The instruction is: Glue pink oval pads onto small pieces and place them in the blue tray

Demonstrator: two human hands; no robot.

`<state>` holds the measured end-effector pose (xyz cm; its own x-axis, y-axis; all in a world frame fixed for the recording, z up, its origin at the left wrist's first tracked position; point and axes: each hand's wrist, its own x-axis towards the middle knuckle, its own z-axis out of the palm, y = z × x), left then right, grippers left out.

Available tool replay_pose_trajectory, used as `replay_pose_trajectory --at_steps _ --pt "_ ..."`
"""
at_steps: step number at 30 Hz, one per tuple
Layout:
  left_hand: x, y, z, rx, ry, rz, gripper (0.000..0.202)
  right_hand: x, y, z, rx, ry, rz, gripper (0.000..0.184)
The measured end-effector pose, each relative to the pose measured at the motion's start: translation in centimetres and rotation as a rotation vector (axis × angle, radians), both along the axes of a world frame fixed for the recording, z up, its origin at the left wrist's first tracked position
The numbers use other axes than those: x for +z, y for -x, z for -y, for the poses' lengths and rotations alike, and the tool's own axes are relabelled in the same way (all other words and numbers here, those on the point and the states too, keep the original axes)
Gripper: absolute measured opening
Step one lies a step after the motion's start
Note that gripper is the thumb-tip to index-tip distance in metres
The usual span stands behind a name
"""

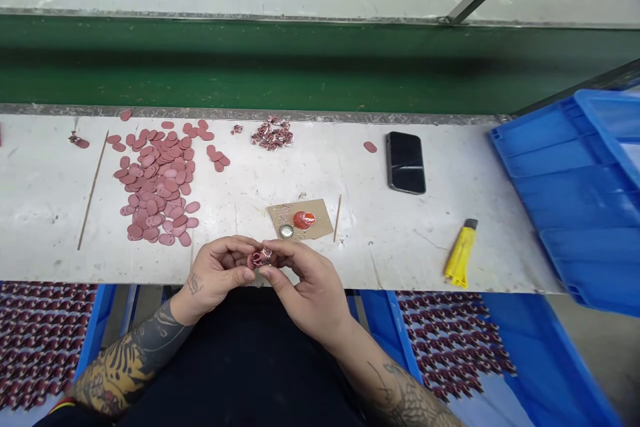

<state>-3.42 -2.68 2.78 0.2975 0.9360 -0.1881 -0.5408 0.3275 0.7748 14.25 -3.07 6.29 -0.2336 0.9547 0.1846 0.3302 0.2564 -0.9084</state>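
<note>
My left hand (217,273) and my right hand (305,283) meet at the white bench's near edge, fingers pinched together on one small pink oval piece (258,258) with a tiny shiny part on it. Just beyond my fingers lies a square of brown cardboard (313,213) carrying a red blob of glue (304,219) and a metal bottle cap (286,231). A thin wooden stick (338,208) lies beside the cardboard. A big heap of pink oval pieces (157,180) spreads over the bench to the left. A small pile of shiny little parts (273,133) sits at the back.
A black phone (405,161) lies face up on the right, a single pink oval (370,147) near it. A yellow utility knife (460,253) rests near the front edge. A blue crate (580,193) stands at the right. Blue trays of finished pieces (40,340) sit below. A long stick (93,180) lies left.
</note>
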Motion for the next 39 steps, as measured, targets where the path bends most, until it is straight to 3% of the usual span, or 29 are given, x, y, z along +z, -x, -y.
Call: replay_pose_trajectory --at_steps 9,23,39 --pt "-0.18 0.12 -0.03 0.016 0.012 -0.007 0.026 0.18 0.20 -0.18 0.001 -0.109 0.081 0.026" --pt "-0.44 0.28 -0.19 0.020 -0.077 -0.048 0.025 0.02 0.14 -0.22 -0.007 -0.037 0.021 0.020" --pt "-0.49 0.34 0.06 0.046 -0.188 -0.155 0.025 0.22 -0.10 -0.11 0.012 -0.079 0.017 0.019"
